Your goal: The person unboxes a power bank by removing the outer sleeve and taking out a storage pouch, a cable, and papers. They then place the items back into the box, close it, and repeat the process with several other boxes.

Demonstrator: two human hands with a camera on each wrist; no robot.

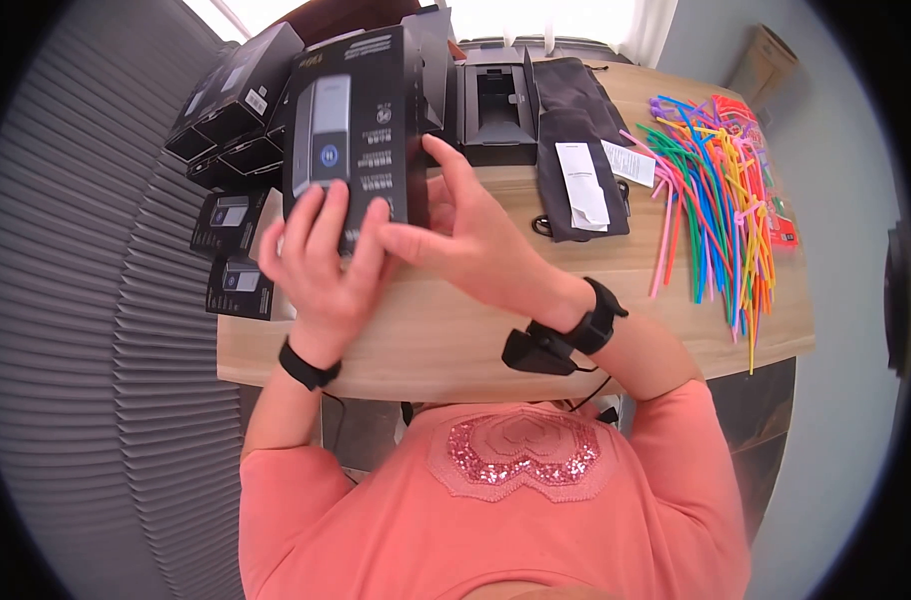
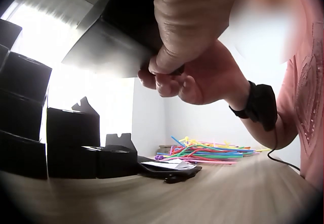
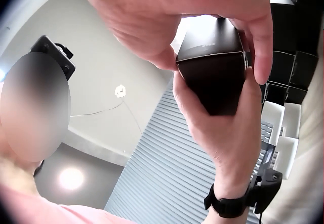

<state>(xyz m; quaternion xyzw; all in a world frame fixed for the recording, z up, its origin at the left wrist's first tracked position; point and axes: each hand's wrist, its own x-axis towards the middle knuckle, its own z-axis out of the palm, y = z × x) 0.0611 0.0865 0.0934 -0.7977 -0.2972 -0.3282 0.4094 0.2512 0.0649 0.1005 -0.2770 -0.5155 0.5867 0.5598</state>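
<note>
A black printed box (image 1: 376, 120) with a picture of a silver device on its face is held up over the left of the table in the head view. My left hand (image 1: 321, 265) grips its near end, fingers over the printed face. From the right side, my right hand (image 1: 486, 235) holds the same box between thumb and fingers. In the right wrist view, the box's dark end (image 3: 215, 80) shows, with the left hand (image 3: 220, 138) around it from below and the right hand (image 3: 187, 11) over it from above. The box's underside is hidden in the head view.
More black boxes (image 1: 231, 105) are stacked at the back left, with small ones (image 1: 241, 290) nearer. An opened box (image 1: 496, 105) stands at the back middle. Beside it lie dark pouches (image 1: 576, 90) and a white leaflet (image 1: 581, 185). Colourful bendy straws (image 1: 716, 220) cover the right side.
</note>
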